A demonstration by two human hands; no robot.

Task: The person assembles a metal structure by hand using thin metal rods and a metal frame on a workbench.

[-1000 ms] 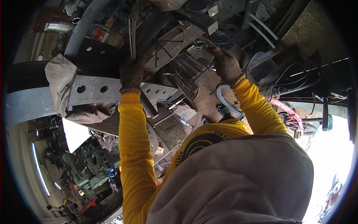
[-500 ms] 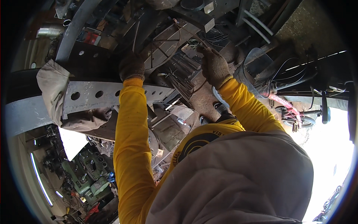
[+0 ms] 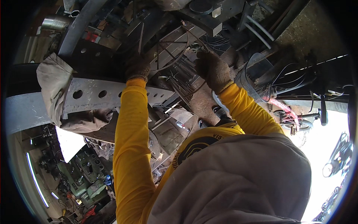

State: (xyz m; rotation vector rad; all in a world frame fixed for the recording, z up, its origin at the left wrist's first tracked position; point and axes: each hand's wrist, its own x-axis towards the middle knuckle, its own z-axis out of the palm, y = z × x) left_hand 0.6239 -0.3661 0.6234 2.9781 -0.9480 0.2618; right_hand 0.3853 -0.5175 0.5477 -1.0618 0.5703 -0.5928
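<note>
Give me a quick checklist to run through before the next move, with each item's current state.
1. Both hands gloved: ok; left hand and right hand wear gloves.
2. Left hold secure: cannot tell; an upright rod meets the hand, but the fingers are in shadow.
3. Right hold secure: cannot tell; a thin rod leads to the hand, its grip hidden.
4. Room beside the right sleeve: not ok; a mesh basket sits close.
5. Holed metal bar free of cloth: not ok; beige cloth hangs at its left end.
</note>
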